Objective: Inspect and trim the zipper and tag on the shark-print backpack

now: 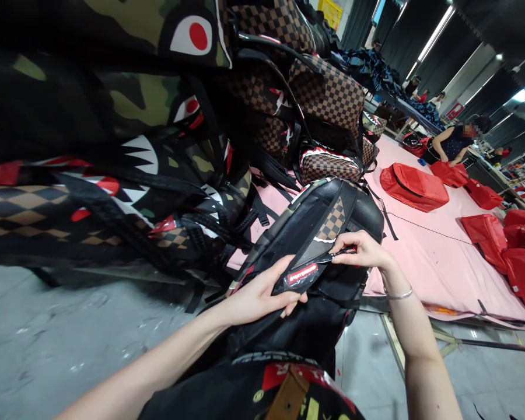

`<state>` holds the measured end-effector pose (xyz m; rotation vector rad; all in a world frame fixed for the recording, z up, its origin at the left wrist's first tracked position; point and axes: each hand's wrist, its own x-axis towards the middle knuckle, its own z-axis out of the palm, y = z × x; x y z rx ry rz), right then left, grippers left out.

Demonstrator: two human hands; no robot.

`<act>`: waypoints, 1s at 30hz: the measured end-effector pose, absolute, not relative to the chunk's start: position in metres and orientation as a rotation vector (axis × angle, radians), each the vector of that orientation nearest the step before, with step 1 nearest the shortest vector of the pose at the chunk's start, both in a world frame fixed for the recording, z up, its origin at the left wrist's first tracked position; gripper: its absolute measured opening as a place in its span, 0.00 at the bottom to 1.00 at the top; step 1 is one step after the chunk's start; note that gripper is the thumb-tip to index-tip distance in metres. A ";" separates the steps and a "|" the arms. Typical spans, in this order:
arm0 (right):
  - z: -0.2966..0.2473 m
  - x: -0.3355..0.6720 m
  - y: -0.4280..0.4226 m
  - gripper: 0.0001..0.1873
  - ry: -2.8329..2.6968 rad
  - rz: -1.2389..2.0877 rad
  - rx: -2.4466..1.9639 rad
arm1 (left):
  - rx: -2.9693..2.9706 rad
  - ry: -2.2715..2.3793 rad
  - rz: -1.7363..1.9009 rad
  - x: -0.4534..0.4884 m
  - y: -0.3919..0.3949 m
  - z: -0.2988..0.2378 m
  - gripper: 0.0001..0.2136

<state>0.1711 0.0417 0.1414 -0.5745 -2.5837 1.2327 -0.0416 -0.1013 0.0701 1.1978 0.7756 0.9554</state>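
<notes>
A black backpack [332, 221] with a brown checkered panel lies against the edge of the pink table [424, 256], right in front of me. My left hand [258, 297] grips its lower front, thumb beside a red logo patch [301, 273]. My right hand [363, 249] pinches a black zipper pull [339, 254] on the same backpack. A thin bracelet circles my right wrist.
A tall pile of camouflage and checkered shark-mouth backpacks [157, 146] fills the left. Red bags [413, 186] lie across the pink table, more at the far right [507, 245]. A person [452, 143] bends over the table's far end. Grey floor lies below.
</notes>
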 end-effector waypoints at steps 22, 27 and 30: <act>0.159 0.144 0.022 0.10 -2.877 0.999 -0.498 | 1.235 0.761 0.941 -0.037 -0.100 0.080 0.20; 0.164 0.138 0.015 0.09 -2.923 0.907 -0.512 | 1.235 0.783 0.970 -0.035 -0.101 0.079 0.20; 0.165 0.136 0.011 0.09 -2.930 0.879 -0.512 | 1.230 0.782 0.986 -0.033 -0.101 0.078 0.19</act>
